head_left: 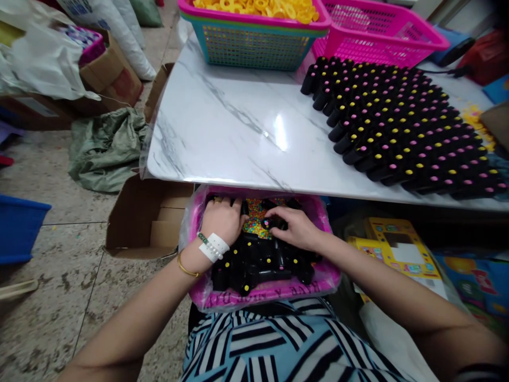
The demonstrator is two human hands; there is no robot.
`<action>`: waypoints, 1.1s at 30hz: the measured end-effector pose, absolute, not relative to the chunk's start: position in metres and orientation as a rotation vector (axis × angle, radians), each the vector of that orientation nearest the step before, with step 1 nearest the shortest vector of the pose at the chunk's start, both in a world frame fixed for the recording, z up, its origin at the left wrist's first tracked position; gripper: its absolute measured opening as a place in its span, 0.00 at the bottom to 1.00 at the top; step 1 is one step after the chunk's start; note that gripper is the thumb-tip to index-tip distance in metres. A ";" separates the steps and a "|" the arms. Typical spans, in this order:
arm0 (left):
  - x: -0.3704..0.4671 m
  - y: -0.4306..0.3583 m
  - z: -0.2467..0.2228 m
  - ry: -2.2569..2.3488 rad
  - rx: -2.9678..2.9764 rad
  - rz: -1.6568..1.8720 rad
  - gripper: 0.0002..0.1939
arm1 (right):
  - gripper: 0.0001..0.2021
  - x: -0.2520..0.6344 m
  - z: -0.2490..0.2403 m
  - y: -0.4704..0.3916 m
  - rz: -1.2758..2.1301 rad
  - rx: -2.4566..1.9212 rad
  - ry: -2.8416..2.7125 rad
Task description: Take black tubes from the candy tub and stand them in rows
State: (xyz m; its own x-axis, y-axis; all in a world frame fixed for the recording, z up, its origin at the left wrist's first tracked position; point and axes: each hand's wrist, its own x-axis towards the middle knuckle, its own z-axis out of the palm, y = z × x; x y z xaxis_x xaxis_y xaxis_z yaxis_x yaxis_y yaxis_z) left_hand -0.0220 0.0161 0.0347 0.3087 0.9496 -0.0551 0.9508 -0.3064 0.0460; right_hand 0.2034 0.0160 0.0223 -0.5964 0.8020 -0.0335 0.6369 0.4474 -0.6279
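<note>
A pink basket [194, 276] lined with clear plastic sits at my lap, below the table edge. Inside lie many small multicoloured beads [256, 209] and loose black plastic tubes [258, 254], some showing a yellow or pink dot at one end. My right hand [298, 228] is closed round a black tube [278, 222], its dotted end facing left over the beads. At the basket's left side, my left hand [221, 220] curls palm down, with a black tube [244, 208] between thumb and forefinger; its other fingertips are partly hidden.
On the marble-patterned table [222, 127], rows of upright black tubes [405, 127] fill the right side. Stacked baskets [254, 45] with yellow rings and a pink basket [382, 32] stand behind. An open cardboard box [139, 217] and a green sack [107, 148] lie on the floor.
</note>
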 end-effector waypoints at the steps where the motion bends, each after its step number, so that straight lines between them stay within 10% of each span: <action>1: -0.018 0.020 0.034 1.811 2.499 -0.014 0.22 | 0.15 0.202 0.023 0.016 0.802 -1.297 -2.551; 5: -0.004 0.032 0.028 1.781 2.533 -0.014 0.20 | 0.09 0.180 0.019 0.020 0.545 -1.364 -2.954; 17: -0.020 0.021 0.015 1.579 2.458 0.245 0.16 | 0.17 0.215 0.041 0.007 1.194 -1.055 -2.109; 33: -0.022 0.022 0.014 1.414 2.451 0.293 0.14 | 0.16 0.216 0.098 0.061 0.043 -1.479 -1.797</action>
